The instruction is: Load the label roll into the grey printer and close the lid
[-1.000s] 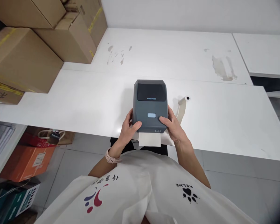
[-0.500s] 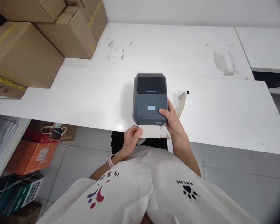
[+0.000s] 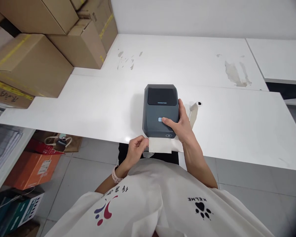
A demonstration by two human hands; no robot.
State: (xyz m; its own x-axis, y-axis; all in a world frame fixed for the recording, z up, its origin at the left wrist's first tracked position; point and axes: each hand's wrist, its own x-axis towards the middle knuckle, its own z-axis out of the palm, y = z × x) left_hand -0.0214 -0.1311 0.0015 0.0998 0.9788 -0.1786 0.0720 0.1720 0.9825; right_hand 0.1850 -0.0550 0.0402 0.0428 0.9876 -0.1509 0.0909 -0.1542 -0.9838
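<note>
Cardboard boxes (image 3: pixel 34 65) and a paper roll (image 3: pixel 194 107) flank the printer (image 3: pixel 160 111), right hand (image 3: pixel 184 127) spread against it, left hand (image 3: pixel 135 150) unclear in grip.

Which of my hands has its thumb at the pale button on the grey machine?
Your right hand: its thumb tip covers part of the pale button on the grey machine. Your left hand is at the paper strip's left edge instead.

And there, on my distant feed, I had it: a plain white wall (image 3: pixel 187 16) behind, a long white smooth-topped table (image 3: pixel 241 125), worn grey patches (image 3: pixel 232 74) toward its back, light glinting near its front edge, large pale-grey floor tiles (image 3: pixel 93 174) below!
</note>
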